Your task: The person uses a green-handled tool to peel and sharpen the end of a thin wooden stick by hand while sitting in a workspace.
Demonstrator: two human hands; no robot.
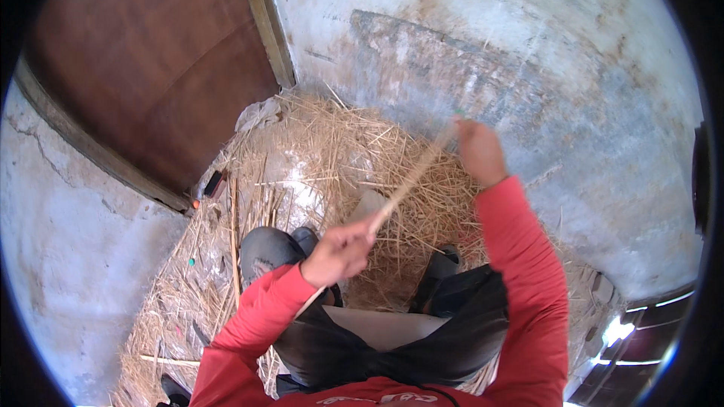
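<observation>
A long, pale bamboo strip (413, 179) runs slantwise between my two hands, from in front of my lap up toward the far wall. My left hand (341, 253) is closed around its lower part, and a thin tail comes out below the fist beside my thigh. At the upper end my right hand (480, 152) is closed, raised and farther out. A small green bit (460, 113) shows at its fingertips, too blurred to name. Motion smears the strip's upper half. Both my arms are in red sleeves.
Straw-like shavings (434, 207) cover the floor between my feet and the wall (483, 60). A brown door (158, 60) in a wooden frame stands at left. Near it lie a dark box-shaped object (216, 183) and long thin sticks (234, 234). Slatted panels (641, 347) stand at lower right.
</observation>
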